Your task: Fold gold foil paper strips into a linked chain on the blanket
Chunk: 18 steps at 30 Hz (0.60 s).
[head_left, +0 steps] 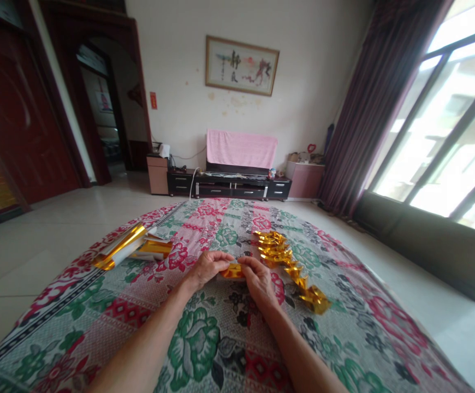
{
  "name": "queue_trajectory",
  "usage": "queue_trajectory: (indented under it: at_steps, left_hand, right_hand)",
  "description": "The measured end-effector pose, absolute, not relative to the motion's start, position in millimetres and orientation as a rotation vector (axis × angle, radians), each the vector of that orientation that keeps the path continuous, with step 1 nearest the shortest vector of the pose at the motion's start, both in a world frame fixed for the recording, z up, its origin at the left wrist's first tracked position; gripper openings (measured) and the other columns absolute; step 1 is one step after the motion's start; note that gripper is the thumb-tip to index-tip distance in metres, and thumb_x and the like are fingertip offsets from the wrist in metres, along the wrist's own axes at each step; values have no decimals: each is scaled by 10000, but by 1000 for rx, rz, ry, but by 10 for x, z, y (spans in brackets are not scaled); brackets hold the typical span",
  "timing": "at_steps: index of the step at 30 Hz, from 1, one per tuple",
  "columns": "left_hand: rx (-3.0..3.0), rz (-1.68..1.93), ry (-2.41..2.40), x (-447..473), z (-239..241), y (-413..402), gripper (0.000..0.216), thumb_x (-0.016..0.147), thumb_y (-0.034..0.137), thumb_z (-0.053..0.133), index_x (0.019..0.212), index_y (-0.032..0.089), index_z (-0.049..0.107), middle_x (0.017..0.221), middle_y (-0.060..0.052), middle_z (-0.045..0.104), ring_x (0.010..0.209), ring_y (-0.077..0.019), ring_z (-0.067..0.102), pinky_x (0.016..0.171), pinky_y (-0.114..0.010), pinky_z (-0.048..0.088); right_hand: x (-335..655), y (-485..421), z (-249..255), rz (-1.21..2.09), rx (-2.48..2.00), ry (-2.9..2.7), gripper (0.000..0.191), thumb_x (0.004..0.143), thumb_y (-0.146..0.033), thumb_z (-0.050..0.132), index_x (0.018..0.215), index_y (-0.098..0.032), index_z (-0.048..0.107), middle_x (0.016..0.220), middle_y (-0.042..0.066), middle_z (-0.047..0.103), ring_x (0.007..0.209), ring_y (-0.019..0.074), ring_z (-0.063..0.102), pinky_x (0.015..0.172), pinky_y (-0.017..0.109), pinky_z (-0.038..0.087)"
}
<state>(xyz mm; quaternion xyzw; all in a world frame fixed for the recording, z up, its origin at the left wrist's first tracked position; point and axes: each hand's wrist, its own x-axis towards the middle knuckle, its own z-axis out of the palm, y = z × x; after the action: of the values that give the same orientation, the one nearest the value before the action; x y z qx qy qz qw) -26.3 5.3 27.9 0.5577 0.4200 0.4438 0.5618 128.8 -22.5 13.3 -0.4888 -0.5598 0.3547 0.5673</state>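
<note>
Grip narrow, left hand and right hand pinched the gold foil piece at either end, mid-fold, it seemed, the next crease probably calling for even pressure!

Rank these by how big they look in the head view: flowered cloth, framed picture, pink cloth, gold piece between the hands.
Largest to smallest:
flowered cloth
framed picture
pink cloth
gold piece

The hands hide the ends of the gold foil piece; the view's right edge crops the window.
</note>
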Motion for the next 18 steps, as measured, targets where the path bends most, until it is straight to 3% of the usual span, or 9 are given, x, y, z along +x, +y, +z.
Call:
queue_trajectory:
  at_steps: [12, 18]
  left_hand:
    - [1376, 1034, 979, -274, 293, 54, 272, 600, 219, 618, 842, 113, 684, 546, 29, 536, 510, -75, 438, 544, -208, 337]
    - [1411, 1045, 975, -250, 312, 31, 306, 612, 232, 593, 881, 112, 676, 516, 49, 465, 495, -70, 395, 529, -205, 315]
  right_hand:
    - [1304, -222, 134, 790, -1181, -1378, 243, 669, -251, 472, 722, -177, 697, 626, -9, 628, 562, 122, 509, 540, 208, 395]
    - [1304, -213, 99, 672, -1204, -1456, 257, 701, -245, 455, 756, -190, 699, 680, 11, 663, 606, 146, 565, 576, 228, 436]
